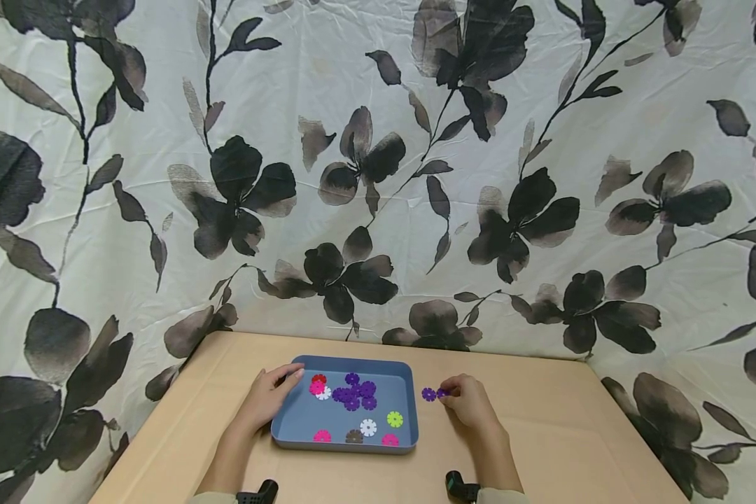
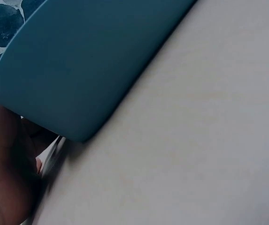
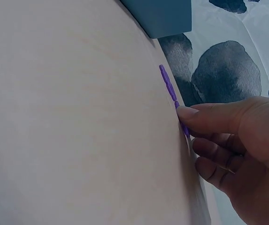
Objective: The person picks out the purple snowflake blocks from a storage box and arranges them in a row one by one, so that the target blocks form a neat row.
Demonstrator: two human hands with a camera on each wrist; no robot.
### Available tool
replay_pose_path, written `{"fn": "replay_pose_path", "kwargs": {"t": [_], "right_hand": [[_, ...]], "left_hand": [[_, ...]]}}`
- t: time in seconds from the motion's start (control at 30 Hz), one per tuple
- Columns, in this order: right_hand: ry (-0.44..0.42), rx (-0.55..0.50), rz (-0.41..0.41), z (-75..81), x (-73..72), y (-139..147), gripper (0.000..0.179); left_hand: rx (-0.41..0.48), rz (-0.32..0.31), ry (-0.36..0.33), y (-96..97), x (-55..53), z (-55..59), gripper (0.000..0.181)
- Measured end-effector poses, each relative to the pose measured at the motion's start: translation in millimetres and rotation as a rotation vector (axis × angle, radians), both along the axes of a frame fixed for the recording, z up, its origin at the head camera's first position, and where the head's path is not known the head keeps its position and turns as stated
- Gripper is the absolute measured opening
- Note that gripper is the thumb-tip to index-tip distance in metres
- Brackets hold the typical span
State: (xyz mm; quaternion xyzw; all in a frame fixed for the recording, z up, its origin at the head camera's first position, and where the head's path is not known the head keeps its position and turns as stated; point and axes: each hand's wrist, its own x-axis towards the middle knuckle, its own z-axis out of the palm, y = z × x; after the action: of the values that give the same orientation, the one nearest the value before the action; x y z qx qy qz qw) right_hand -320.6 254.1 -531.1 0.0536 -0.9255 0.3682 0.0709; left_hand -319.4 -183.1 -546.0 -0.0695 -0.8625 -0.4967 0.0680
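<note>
My left hand (image 1: 266,397) holds the left side of a blue-grey tray (image 1: 346,446), its fingers at the rim near the far left corner. In the left wrist view, that hand (image 2: 5,164) is beside the tray's outer wall (image 2: 78,70), its fingers partly hidden. To the right of the tray, my right hand (image 1: 472,402) pinches a purple notched disc (image 1: 442,393) between thumb and fingers. A second purple notched disc (image 1: 428,394) sits directly to its left. In the right wrist view, both purple discs (image 3: 168,84) appear edge-on, low at the tabletop by the thumb.
Inside the tray lies a cluster of several purple discs (image 1: 355,390). Red, pink and white discs (image 1: 318,388) overlap at its left. A lime disc (image 1: 395,419), white disc (image 1: 368,428), brown disc (image 1: 354,436) and pink discs (image 1: 322,436) lie nearer. Floral fabric (image 1: 353,231) hangs behind the table.
</note>
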Motion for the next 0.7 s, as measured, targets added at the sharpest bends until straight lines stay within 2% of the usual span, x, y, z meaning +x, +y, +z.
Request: {"fn": "replay_pose_path", "kwargs": {"t": [0.2, 0.33, 0.57, 0.7], "right_hand": [[0.020, -0.001, -0.013, 2.0, 0.0, -4.3, 0.018], [0.056, -0.085, -0.046, 10.5, 1.5, -10.1, 0.019], [0.266, -0.139, -0.027, 33.1, 3.1, -25.2, 0.018], [0.337, -0.203, -0.019, 44.8, 5.5, -37.1, 0.016]], "left_hand": [[-0.003, 0.002, 0.005, -1.1, -0.2, -1.8, 0.052], [-0.006, 0.003, 0.006, -1.5, -0.5, -3.0, 0.052], [-0.013, 0.005, 0.007, -1.2, 0.0, -1.5, 0.052], [-0.009, 0.000, 0.006, -1.7, -0.5, -1.4, 0.053]]}}
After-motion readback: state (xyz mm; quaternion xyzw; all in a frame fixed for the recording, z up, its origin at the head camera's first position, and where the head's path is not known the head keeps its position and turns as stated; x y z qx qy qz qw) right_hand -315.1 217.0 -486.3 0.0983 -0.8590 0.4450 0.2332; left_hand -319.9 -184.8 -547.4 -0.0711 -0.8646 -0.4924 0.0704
